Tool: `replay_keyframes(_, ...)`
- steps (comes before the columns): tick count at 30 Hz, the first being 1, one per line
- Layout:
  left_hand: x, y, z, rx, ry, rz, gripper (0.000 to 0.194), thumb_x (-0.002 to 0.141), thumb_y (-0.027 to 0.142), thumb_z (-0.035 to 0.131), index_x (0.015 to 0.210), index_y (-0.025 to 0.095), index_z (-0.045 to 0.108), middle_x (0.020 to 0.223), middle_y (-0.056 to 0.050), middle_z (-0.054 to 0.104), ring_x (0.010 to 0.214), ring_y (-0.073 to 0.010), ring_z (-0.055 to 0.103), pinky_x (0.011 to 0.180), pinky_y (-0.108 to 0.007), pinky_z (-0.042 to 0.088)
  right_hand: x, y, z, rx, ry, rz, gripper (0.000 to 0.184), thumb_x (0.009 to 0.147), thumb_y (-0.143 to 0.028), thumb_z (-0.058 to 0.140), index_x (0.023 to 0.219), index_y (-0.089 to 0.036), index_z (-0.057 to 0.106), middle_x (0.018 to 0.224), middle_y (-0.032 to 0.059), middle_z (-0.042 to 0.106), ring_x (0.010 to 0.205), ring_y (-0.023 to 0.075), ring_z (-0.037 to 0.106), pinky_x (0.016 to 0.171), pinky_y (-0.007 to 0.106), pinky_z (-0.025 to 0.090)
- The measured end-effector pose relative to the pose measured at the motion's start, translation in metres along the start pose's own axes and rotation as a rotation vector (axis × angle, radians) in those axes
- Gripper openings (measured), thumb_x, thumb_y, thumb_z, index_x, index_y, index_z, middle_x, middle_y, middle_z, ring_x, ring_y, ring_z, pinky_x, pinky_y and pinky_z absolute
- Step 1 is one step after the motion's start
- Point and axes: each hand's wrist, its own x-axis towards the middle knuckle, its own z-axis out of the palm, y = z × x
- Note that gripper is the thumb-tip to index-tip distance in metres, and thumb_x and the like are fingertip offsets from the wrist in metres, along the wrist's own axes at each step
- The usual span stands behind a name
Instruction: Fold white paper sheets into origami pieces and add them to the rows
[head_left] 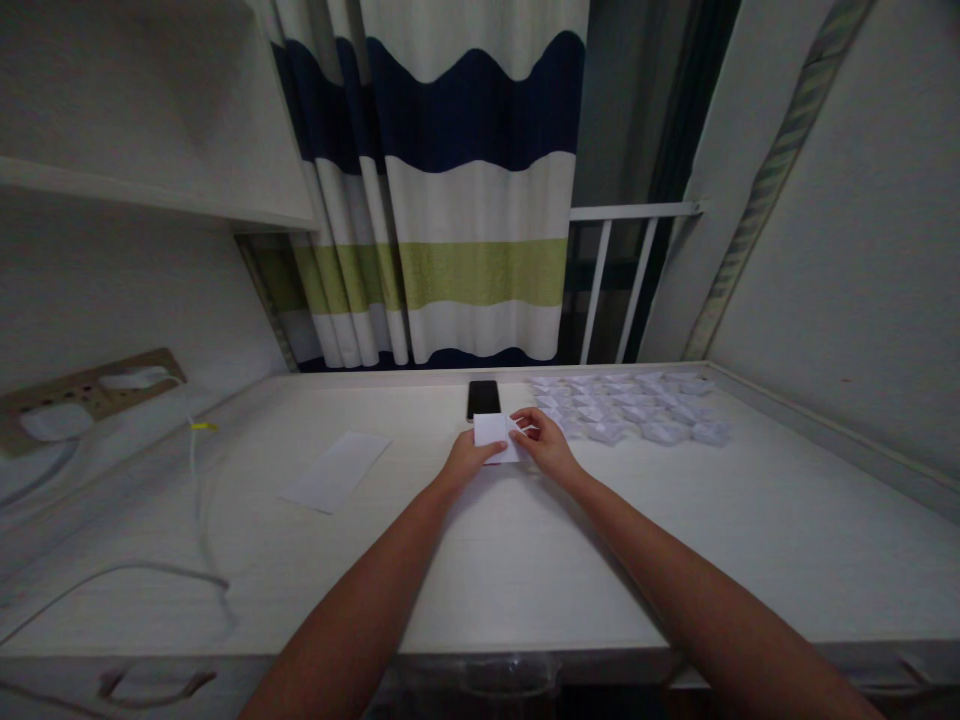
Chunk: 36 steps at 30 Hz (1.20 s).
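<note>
A small folded piece of white paper [490, 428] is held up between my two hands over the middle of the desk. My left hand [466, 458] grips its left side, thumb lying across the front. On the right side, my right hand [546, 442] pinches the paper's edge between thumb and fingers, with the other fingers curled. Just behind the paper lies a black phone [483, 396], its lower end partly covered by the paper. A flat white sheet of paper [337, 470] rests on the desk left of my hands.
Rows of several folded white paper pieces [622, 408] stand at the back right of the white desk [525, 580]. A cable [135, 566] runs across the left side, below a power strip [90, 395] on the wall. A striped curtain [480, 200] hangs behind.
</note>
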Motion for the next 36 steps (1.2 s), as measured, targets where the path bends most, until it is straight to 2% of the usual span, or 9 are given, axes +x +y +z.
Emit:
replay_keyframes(15,-0.002,0.006,-0.002,0.114,0.026,0.055,0.029,0.053,0.014,0.07,0.082,0.01,0.067,0.082,-0.007,0.069,0.08,-0.022,0.062,0.072,-0.03,0.047,0.002,0.001,0.002,0.046,-0.004,0.005,0.027,0.06,-0.032,0.061,0.081,-0.018,0.053,0.068,-0.002,0.05,0.058,0.0099,0.047,0.055,0.024,0.04)
replay_keyframes(20,-0.004,0.008,-0.002,0.145,0.022,0.072,0.029,0.053,0.015,0.07,0.082,0.01,0.066,0.084,-0.008,0.069,0.081,-0.022,0.062,0.073,-0.03,0.047,0.004,0.003,0.0,0.035,0.001,0.058,0.026,0.063,-0.04,0.057,0.068,-0.015,0.057,0.061,0.0,0.055,0.057,0.0113,0.048,0.056,0.025,0.038)
replay_keyframes(26,-0.006,0.01,-0.002,0.17,0.008,0.099,0.027,0.053,0.013,0.07,0.08,0.011,0.067,0.084,-0.008,0.069,0.08,-0.0216,0.063,0.073,-0.03,0.047,0.004,0.005,-0.002,-0.006,0.006,0.065,0.027,0.063,-0.042,0.057,0.061,-0.015,0.056,0.054,-0.0014,0.051,0.051,0.0099,0.043,0.049,0.023,0.032)
replay_keyframes(31,-0.006,0.009,-0.002,0.171,0.005,0.104,0.027,0.053,0.014,0.07,0.08,0.012,0.067,0.083,-0.007,0.069,0.08,-0.0216,0.063,0.074,-0.031,0.047,0.004,0.003,-0.003,-0.045,-0.004,0.006,0.027,0.065,-0.042,0.056,0.059,-0.016,0.053,0.052,-0.0028,0.048,0.05,0.009,0.04,0.049,0.022,0.031)
replay_keyframes(36,-0.004,0.007,-0.003,0.192,0.029,0.126,0.027,0.054,0.015,0.069,0.081,0.011,0.066,0.084,-0.007,0.069,0.08,-0.0217,0.062,0.073,-0.03,0.047,0.003,0.001,-0.004,-0.053,-0.023,0.018,0.027,0.068,-0.042,0.054,0.063,-0.016,0.055,0.055,-0.0022,0.049,0.052,0.0098,0.042,0.05,0.022,0.032)
